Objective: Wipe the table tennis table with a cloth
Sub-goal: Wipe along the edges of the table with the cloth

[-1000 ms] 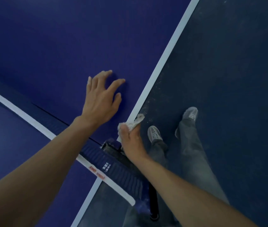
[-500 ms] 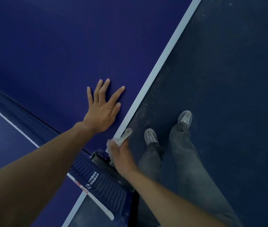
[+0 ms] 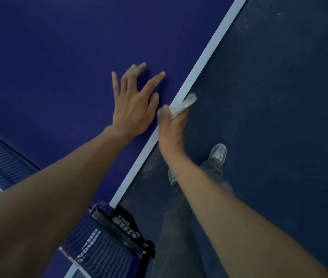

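Observation:
The blue table tennis table [image 3: 59, 57] fills the left and top, its white side line [image 3: 205, 57] running diagonally along the edge. My left hand [image 3: 133, 105] rests on the blue surface with fingers spread, close to that edge. My right hand [image 3: 170, 127] grips a small white cloth [image 3: 183, 105] and holds it against the table's white edge, thumb on top, fingers hidden over the side. The cloth's free end sticks out past the edge.
The net [image 3: 103, 249] and its black clamp post [image 3: 123, 225] sit at the bottom centre, fixed to the table's side. Dark blue floor [image 3: 279, 117] lies to the right. My legs and grey shoes [image 3: 218, 152] stand beside the table.
My right hand has slid the cloth along the white edge away from the net post. My left hand has moved the same way over the table. The net post now lies well behind both hands.

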